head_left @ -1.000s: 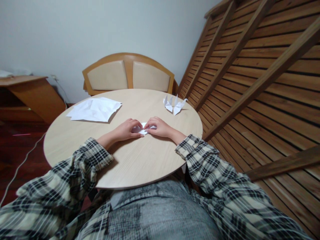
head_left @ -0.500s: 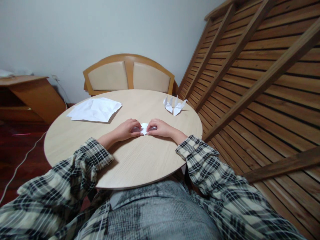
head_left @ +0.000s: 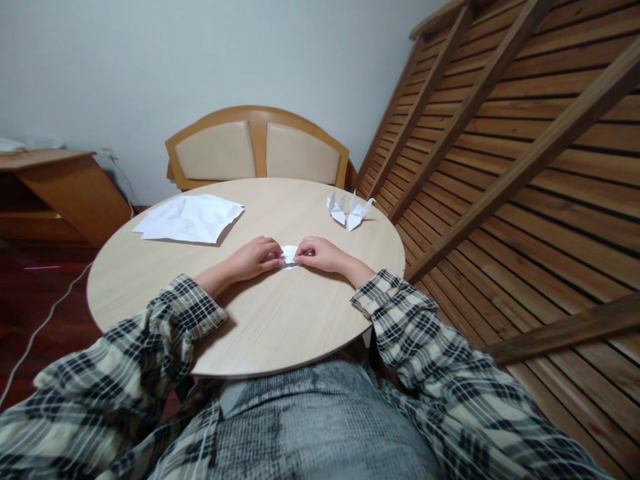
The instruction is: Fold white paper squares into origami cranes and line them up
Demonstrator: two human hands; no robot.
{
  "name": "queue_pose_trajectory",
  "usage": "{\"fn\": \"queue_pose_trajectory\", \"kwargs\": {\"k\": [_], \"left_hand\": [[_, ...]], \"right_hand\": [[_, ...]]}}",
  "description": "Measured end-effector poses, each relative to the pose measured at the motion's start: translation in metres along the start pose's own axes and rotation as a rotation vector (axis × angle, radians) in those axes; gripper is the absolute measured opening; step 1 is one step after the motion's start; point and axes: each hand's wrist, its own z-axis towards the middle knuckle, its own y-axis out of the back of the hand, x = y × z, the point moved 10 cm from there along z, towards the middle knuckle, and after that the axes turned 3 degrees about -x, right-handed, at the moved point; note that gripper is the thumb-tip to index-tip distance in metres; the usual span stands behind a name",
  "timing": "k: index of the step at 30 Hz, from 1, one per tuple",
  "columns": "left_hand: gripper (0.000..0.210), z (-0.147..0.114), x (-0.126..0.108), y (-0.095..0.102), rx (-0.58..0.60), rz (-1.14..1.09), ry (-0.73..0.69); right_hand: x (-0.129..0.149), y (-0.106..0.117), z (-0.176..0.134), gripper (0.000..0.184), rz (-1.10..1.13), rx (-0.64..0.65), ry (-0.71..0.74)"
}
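A small piece of folded white paper (head_left: 289, 254) lies between my hands near the middle of the round table. My left hand (head_left: 257, 257) pinches its left side, thumb toward me and fingers curled over. On the opposite side my right hand (head_left: 320, 255) grips the paper between thumb and fingertips. Fingers cover both ends of the paper, so its full shape is hidden. Two white paper cranes (head_left: 359, 212) stand close together at the table's back right.
Several white paper sheets (head_left: 190, 219) lie at the back left of the round table (head_left: 280, 320). Beyond it is a padded wooden headboard (head_left: 257, 143). A slatted wooden panel (head_left: 525, 153) leans on the right. A wooden cabinet (head_left: 75, 193) and a white cable (head_left: 47, 317) are on the left.
My thumbs have shifted slightly away from me along the paper's near edge, and the near part of the paper now shows a shaded fold. The sheets and cranes stay put.
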Motion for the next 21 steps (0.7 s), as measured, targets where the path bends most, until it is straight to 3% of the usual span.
{"fn": "queue_pose_trajectory", "kwargs": {"k": [6, 21], "left_hand": [[0.024, 0.0, 0.004, -0.002, -0.015, 0.004, -0.021], [0.016, 0.0, 0.013, 0.0, -0.035, -0.056, 0.083]], "right_hand": [[-0.001, -0.001, 0.002, 0.01, 0.011, 0.015, 0.0], [-0.012, 0.004, 0.003, 0.006, -0.009, -0.036, -0.078]]}}
